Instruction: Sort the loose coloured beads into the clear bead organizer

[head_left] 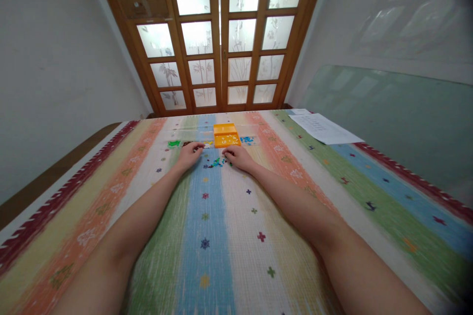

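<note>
My left hand rests at the front edge of a clear compartment box, its fingertips drawn together near some yellow pieces. Whatever they pinch, if anything, is too small to make out. Small loose pieces in blue, green and dark colours lie in a scattered pile between my hands. At the pile's right side is my right hand, with curled fingers touching or just above the pieces. What it holds, if anything, cannot be seen. An orange case stands with its lid up behind my right hand, white bits inside.
Green pieces fill the left compartment, and blue pieces lie right of the orange case. Printed paper sheets lie at the far right on a striped tablecloth. Behind the table is a wooden glass-paned door.
</note>
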Available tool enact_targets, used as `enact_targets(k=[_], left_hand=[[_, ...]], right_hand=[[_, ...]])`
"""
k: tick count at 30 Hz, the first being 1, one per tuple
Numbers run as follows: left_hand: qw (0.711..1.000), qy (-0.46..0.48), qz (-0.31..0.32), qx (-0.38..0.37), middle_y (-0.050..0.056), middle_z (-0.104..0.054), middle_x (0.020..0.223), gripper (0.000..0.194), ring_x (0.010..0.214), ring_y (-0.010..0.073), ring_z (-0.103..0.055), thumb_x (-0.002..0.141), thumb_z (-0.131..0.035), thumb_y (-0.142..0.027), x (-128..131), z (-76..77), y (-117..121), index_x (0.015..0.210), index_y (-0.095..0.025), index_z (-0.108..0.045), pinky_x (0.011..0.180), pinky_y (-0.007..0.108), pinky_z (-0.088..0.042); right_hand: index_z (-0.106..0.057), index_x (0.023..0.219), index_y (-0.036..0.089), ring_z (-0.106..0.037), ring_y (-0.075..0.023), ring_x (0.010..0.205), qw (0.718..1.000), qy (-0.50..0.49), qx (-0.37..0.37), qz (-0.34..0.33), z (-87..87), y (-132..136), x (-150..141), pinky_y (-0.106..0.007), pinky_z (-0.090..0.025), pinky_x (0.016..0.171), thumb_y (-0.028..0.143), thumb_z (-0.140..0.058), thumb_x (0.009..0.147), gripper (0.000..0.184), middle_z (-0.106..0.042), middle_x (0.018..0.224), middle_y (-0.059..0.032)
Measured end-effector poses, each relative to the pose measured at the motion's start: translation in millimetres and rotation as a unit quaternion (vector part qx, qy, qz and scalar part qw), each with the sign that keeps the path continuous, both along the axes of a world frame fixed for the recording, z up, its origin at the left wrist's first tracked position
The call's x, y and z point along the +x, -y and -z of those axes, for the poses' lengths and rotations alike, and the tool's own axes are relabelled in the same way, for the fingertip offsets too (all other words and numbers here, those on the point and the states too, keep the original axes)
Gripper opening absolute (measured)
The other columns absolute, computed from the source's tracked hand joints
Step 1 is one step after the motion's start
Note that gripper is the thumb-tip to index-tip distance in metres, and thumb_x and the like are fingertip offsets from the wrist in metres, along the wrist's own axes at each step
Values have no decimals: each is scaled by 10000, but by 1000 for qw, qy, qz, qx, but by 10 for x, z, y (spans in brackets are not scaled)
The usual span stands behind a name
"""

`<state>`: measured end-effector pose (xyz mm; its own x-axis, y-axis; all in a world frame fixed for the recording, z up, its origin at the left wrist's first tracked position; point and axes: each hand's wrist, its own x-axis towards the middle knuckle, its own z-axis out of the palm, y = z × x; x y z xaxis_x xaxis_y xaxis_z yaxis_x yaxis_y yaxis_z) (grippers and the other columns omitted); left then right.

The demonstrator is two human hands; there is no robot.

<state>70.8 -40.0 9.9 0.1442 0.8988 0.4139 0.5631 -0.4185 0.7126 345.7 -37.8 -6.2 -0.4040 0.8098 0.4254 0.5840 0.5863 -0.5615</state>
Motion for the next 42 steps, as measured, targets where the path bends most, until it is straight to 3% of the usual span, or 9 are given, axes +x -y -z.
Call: enact_targets(k=[3, 7, 17, 23, 31, 35, 38, 42], left_hand=[[987, -137, 70, 40, 67, -743, 1027, 199, 970, 235, -651, 895, -612, -271, 151, -62, 138, 1004, -216, -770, 921, 378, -487], [969, -214, 107, 65, 63, -733, 963, 158, 954, 237, -632, 889, -639, -261, 282, -114, 256, 952, -223, -779, 933, 384, -462], [966, -240, 82, 43, 55, -738, 912, 114, 911, 230, -625, 875, -688, -279, 337, -56, 246, 870, -226, -789, 886, 368, -463], [968, -234, 81, 42, 55, -726, 904, 108, 897, 230, -614, 879, -694, -284, 340, -29, 232, 867, -224, -783, 874, 368, -450], [961, -267, 55, 56, 64, -720, 939, 161, 933, 236, -599, 921, -625, -284, 375, -83, 301, 900, -226, -774, 877, 371, -441], [957, -275, 35, 91, 82, -712, 969, 207, 976, 251, -590, 954, -572, -283, 407, -126, 351, 945, -225, -770, 921, 397, -433], [953, -279, 55, 105, 79, -710, 988, 215, 1008, 256, -591, 969, -561, -291, 437, -153, 384, 986, -238, -769, 944, 409, -433], [947, -282, 108, 107, 72, -714, 1017, 226, 1024, 252, -596, 972, -555, -278, 473, -179, 421, 1021, -254, -773, 964, 406, -441]], right_hand=[[-791, 986, 227, -681, -193, 936, 1000, 1, 1, -1, 2, -2, -1, -281, -474, 854, 168, -603, 922, 207, -776, 995, -33], [-787, 990, 226, -681, -192, 952, 1000, -2, -6, -7, -4, -1, 3, -286, -480, 883, 166, -596, 926, 210, -775, 1005, -34], [-777, 951, 216, -664, -180, 908, 1000, -8, 4, -15, -34, 15, -2, -273, -463, 840, 144, -582, 910, 212, -765, 971, -32], [-737, 835, 198, -611, -181, 879, 998, 46, 26, -39, -109, 85, 5, -276, -430, 834, 93, -639, 814, 145, -714, 862, -24], [-735, 881, 191, -604, -193, 958, 995, 69, 52, -55, -114, 120, -21, -295, -426, 896, 167, -674, 856, 70, -696, 938, -51], [-720, 840, 190, -605, -177, 864, 998, 48, 28, -35, -112, 115, -15, -276, -431, 811, 177, -669, 853, 54, -695, 869, -34], [-703, 836, 187, -595, -148, 735, 1000, 4, -10, -2, -112, 121, -12, -249, -420, 708, 173, -634, 863, 75, -695, 801, -11], [-691, 882, 195, -596, -139, 706, 999, -33, -9, 30, -117, 113, -8, -240, -422, 691, 193, -609, 877, 82, -705, 800, -4]])
